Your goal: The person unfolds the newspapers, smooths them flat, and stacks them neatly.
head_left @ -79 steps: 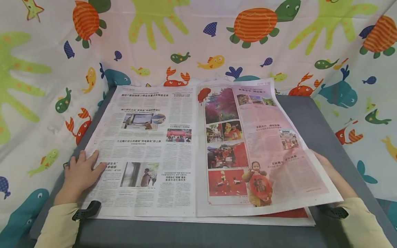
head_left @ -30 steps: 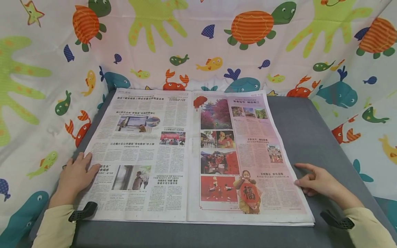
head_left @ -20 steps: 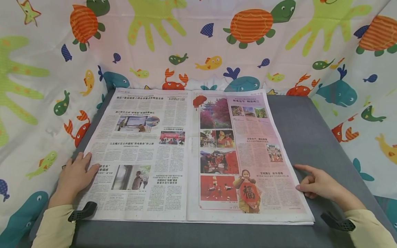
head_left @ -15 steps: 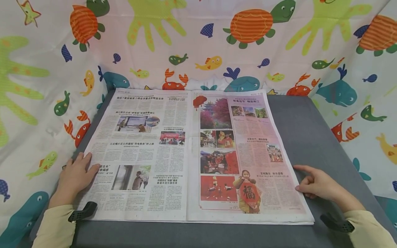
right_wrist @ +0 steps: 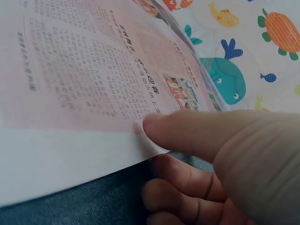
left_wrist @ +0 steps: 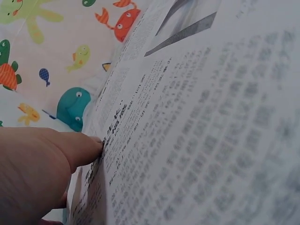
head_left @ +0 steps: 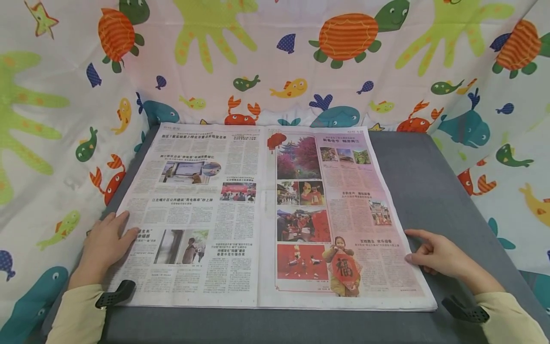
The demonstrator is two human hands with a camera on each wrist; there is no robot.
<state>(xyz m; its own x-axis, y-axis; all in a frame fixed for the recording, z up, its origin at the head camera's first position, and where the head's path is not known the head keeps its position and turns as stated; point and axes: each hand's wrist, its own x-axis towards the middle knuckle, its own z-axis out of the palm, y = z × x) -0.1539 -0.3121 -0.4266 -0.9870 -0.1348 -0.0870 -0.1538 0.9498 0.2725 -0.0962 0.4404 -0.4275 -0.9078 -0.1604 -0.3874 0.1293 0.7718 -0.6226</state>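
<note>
A newspaper point(head_left: 240, 224) lies spread on the grey table, its left page mostly black print and its right page pink-tinted with colour photos. My left hand point(head_left: 103, 246) rests at the left page's outer edge, fingers spread and thumb on the print; the thumb shows against the page in the left wrist view. At the right page's outer edge is my right hand point(head_left: 442, 255), index finger stretched to the margin. In the right wrist view its thumb point(right_wrist: 187, 131) reaches over the margin, while the other fingers bend just off the paper's edge.
The grey table point(head_left: 412, 172) shows to the right of the newspaper and along its front. A white cloth point(head_left: 266, 62) printed with sea animals hangs behind and at both sides. Each wrist bears a black strap point(head_left: 115, 294) over a pale yellow sleeve.
The right page, lifted and tilted with my right hand behind it at first, has come down flat. My right hand then came out beside its edge, and its thumb shifted slightly left. My left hand stayed put.
</note>
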